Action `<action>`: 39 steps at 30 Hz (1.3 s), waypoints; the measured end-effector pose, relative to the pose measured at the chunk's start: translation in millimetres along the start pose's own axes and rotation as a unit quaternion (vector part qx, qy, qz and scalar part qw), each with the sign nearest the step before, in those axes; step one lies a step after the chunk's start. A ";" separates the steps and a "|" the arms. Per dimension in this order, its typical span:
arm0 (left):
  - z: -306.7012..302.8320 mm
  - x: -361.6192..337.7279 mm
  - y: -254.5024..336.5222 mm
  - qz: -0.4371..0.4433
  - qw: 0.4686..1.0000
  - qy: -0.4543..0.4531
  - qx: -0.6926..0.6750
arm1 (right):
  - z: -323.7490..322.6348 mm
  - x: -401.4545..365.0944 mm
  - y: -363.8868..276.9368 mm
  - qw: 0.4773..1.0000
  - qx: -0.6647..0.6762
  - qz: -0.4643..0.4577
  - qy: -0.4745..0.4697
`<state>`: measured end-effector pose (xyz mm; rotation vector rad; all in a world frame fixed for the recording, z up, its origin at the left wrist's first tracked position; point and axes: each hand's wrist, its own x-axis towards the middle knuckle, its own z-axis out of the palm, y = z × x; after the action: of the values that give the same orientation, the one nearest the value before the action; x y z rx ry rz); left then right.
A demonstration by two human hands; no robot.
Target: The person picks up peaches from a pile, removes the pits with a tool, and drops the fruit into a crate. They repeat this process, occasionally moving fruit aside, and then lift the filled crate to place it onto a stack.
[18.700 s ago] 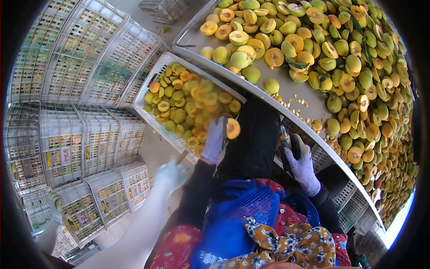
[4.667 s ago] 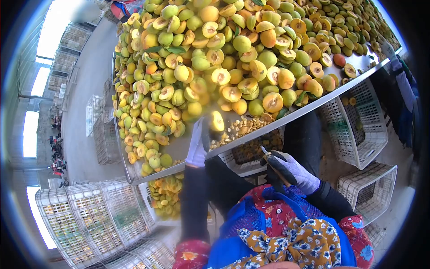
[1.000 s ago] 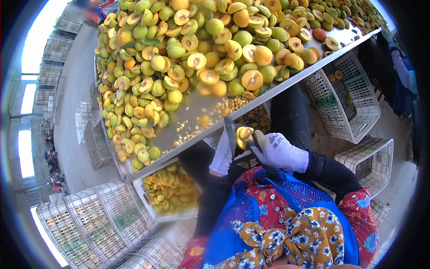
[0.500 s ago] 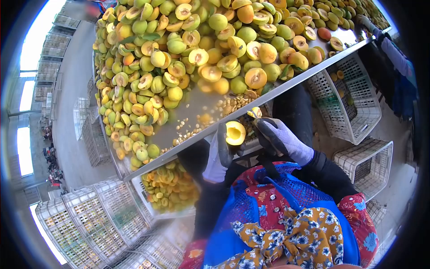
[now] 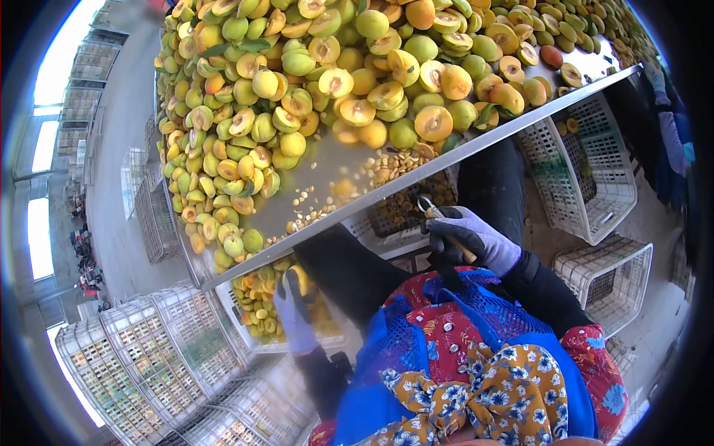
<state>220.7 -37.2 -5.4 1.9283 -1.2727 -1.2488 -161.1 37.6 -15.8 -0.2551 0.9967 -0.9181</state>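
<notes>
My left hand [image 5: 296, 308], in a grey glove with dark fingers, is over a crate of pitted fruit halves [image 5: 260, 293] below the table edge. Its fingers look apart; yellow fruit shows beside them, slightly blurred. In my gloved right hand [image 5: 472, 238] is a pitting tool [image 5: 428, 207] with a wooden handle and a metal loop at its tip, held in front of my lap. Green-yellow apricot-like fruit [image 5: 297, 63], much of it cut in half, is heaped on the metal table [image 5: 286, 204]. Loose stones [image 5: 387, 169] lie near its rim.
White plastic crates [image 5: 584, 167] stand at the right, another [image 5: 606, 279] below them. More stacked crates [image 5: 160, 342] fill the lower left. The table's raised metal rim [image 5: 476, 149] runs diagonally before me. At the far right another person's gloved hand [image 5: 654, 78] is by the table.
My left hand has moved from in front of me down-left to the crate, taking the pitted half there. A yellow piece has left the tool's tip. The other person's arm has shifted right.
</notes>
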 end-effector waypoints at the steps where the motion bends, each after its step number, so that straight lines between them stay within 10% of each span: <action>1: -11.4 -6.9 -0.3 0.042 0.965 0.109 0.236 | -0.2 -1.8 -2.1 1.000 0.005 0.008 0.009; 2: -19.0 -12.5 0.1 0.080 0.862 0.212 0.454 | -0.1 -3.3 -5.2 1.000 0.009 0.014 0.019; 5: -21.5 -10.4 4.6 0.098 0.802 0.304 0.505 | 3.2 -8.1 -11.4 0.999 0.001 0.015 0.035; 9: 71.1 14.1 103.9 0.242 0.901 0.081 0.350 | 5.2 -2.8 -4.4 0.998 -0.035 0.008 0.057; 11: 138.4 36.0 140.6 0.396 0.816 0.020 0.421 | 7.8 -4.7 -1.8 0.997 -0.049 -0.001 0.066; 13: 189.9 69.7 162.3 0.581 0.606 -0.041 0.542 | 12.7 -15.5 -9.0 0.997 -0.051 -0.018 0.064; 16: 231.1 104.7 158.4 0.628 0.508 -0.047 0.588 | 8.8 -25.6 -8.4 0.995 -0.069 -0.041 0.062; 19: 211.6 92.6 166.1 0.603 0.592 -0.110 0.523 | 5.5 -29.7 -6.1 0.986 -0.121 -0.088 0.076; 22: 195.6 91.5 120.3 0.459 0.856 -0.133 0.197 | 1.6 -21.9 4.1 0.918 -0.305 -0.236 0.091; 23: 185.2 76.3 127.0 0.241 0.941 -0.234 0.034 | 9.9 -27.0 -5.5 0.867 -0.389 -0.298 0.090; 24: 167.6 46.3 150.5 0.055 0.949 -0.300 -0.086 | 17.6 -28.4 -11.3 0.869 -0.391 -0.290 0.086; 26: 153.5 22.9 153.9 -0.030 0.914 -0.356 -0.190 | 32.4 -31.1 -20.9 0.845 -0.439 -0.295 0.084; 36: 158.8 -34.3 126.6 0.230 0.926 -0.288 -0.084 | 56.6 -35.3 -15.8 0.697 -0.632 -0.320 0.108; 39: 165.1 -30.9 109.7 0.160 0.940 -0.261 -0.153 | 60.4 -36.1 -13.9 0.696 -0.645 -0.299 0.100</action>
<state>21.9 -45.3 20.6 1.1499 -1.4617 -1.7212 -127.7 44.0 47.4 -1.8015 1.6969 -0.6420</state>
